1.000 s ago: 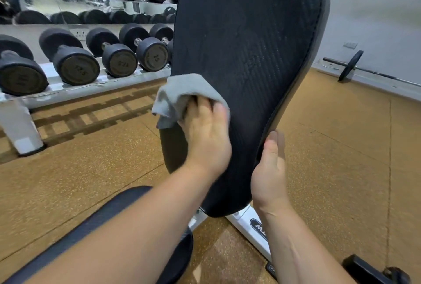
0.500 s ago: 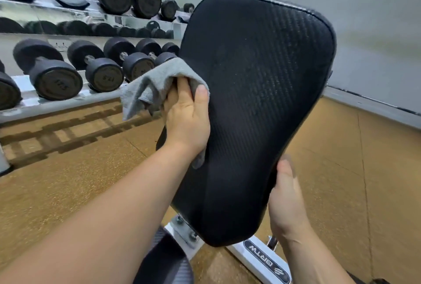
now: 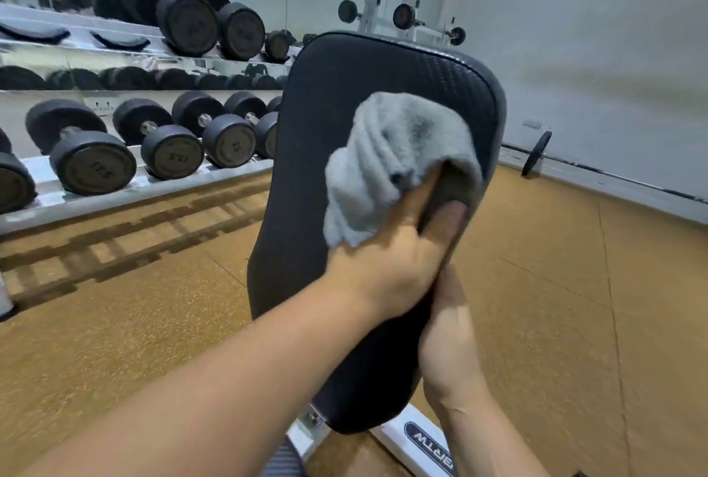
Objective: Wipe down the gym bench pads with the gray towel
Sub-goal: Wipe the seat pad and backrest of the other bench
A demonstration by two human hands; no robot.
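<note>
The gray towel [image 3: 398,166] is bunched into soft, thick folds and looks fluffy, with a darker spot near its top. It lies pressed against the upper right part of the black backrest pad [image 3: 329,185], close to the pad's right edge. The left hand [image 3: 398,266] grasps the towel: the thumb and the fingers close on its lower folds and push it against the pad.

The pad stands upright and a little tilted. It is wide and rounded at the top and becomes narrower toward the bottom. Its cover is black with a fine woven pattern (like carbon fibre), and a smooth border runs around the edge. The right hand [image 3: 452,342] holds the right edge of the pad lower down, the thumb on the front; the other fingers are hidden behind the pad, so it grips the rim.

Under the pad, the white frame [image 3: 406,442] of the bench carries a dark oval label with white letters. They appear upside down from this view and I cannot read them with certainty.

On the left, black dumbbells [image 3: 95,162] rest on a rack [image 3: 126,185]. One end reads "17.5" and another shows "13"; the other numbers are too blurred. The floor [image 3: 555,285] is a speckled ochre rubber.
</note>
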